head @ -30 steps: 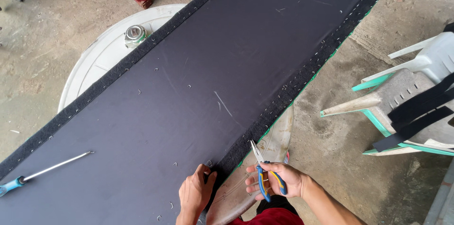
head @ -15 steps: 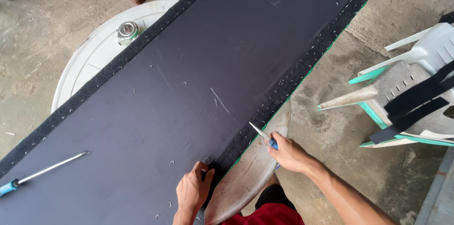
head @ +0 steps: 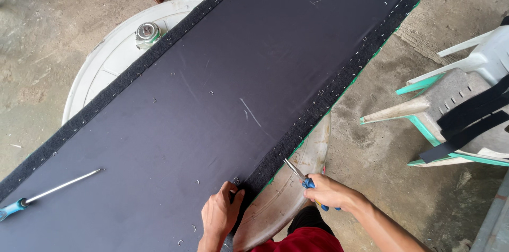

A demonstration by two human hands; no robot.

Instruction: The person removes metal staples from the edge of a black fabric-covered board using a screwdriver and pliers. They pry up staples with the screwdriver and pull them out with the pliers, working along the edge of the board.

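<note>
Pressing flat on the dark fabric-covered panel (head: 254, 87), the left hand (head: 220, 215) rests with open palm and spread fingers at the panel's near edge, about 6 o'clock in the view, just beside a raised staple. The right hand (head: 331, 192), at 5 o'clock, is closed around the blue handles of a pair of needle-nose pliers (head: 300, 174), whose tips point toward 11 o'clock at the stapled black felt border strip (head: 318, 103); whether the tips grip anything cannot be told. The panel lies diagonally across a white round plastic table (head: 106, 61). A blue-handled screwdriver (head: 50, 188) lies on the panel at 8 o'clock; a white and green plastic chair (head: 456, 98) stands at 3 o'clock. Good practice, judged from this pose: keep the left hand pinning the fabric close to the staple and bring the tips in low.
</note>
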